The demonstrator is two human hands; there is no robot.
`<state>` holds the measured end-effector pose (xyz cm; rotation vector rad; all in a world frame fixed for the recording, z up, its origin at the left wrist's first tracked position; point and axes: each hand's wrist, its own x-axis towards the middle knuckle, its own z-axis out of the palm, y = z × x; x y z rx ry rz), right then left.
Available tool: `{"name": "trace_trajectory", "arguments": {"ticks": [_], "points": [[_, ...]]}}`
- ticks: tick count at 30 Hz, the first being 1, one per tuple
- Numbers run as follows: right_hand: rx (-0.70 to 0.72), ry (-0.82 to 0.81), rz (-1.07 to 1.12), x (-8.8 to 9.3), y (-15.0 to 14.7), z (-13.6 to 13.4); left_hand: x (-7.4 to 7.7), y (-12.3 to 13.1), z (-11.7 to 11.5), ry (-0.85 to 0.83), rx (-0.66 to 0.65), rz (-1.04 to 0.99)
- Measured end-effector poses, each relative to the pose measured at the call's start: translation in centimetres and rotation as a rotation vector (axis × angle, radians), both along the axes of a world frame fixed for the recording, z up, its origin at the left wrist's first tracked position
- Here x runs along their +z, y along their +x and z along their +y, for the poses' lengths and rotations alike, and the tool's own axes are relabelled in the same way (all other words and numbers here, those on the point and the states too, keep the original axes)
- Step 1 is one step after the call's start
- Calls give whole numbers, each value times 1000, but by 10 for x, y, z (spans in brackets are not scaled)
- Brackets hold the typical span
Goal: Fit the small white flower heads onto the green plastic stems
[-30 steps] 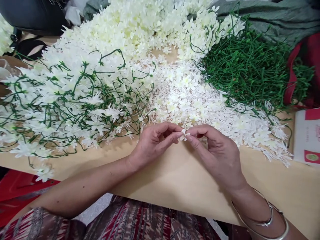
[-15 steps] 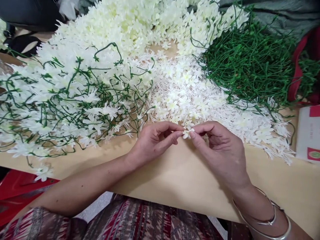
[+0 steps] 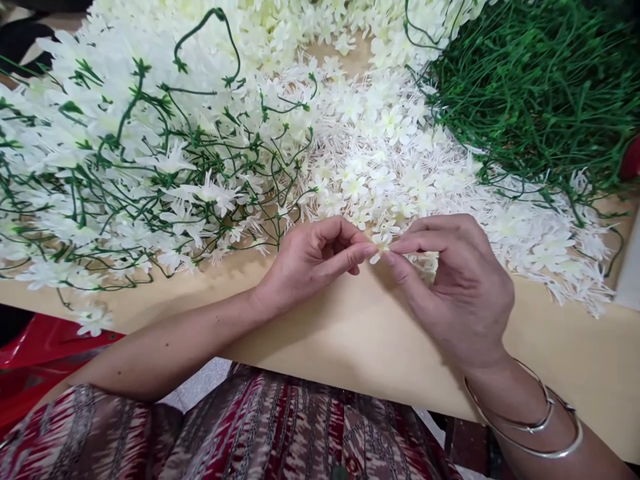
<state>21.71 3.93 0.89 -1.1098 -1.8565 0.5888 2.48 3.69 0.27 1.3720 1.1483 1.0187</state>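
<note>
Right hand opens out at white flower

The left hand pinches it; the right hand's fingers have straightened, their hold unclear. The flower stays between both hands, so its handling seems unfinished.

Red plastic below tabletop, left; pale box, right edge; black strap, upper left.

I had the left hand near the middle of the frame, its thumb and forefinger pinched at the tips and the other fingers curled. Just beside it, right of centre, I held the right hand in a facing pinch, knuckles bent. My left forearm slanted in from the lower left, my right forearm from the lower right.
</note>
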Motion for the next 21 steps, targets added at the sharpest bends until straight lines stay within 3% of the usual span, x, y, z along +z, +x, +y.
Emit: {"name": "trace_trajectory", "arguments": {"ticks": [4, 10, 15, 21], "points": [[72, -47, -74, 4, 0, -1, 4, 0, 1, -53, -23, -70], [119, -148, -22, 2, 1, 1, 6, -2, 0, -77, -38, -108], [99, -37, 7, -3, 4, 7, 4, -3, -2, -107, -75, -120], [106, 79, -112, -3, 5, 7, 4, -1, -3, -142, -59, -113]]}}
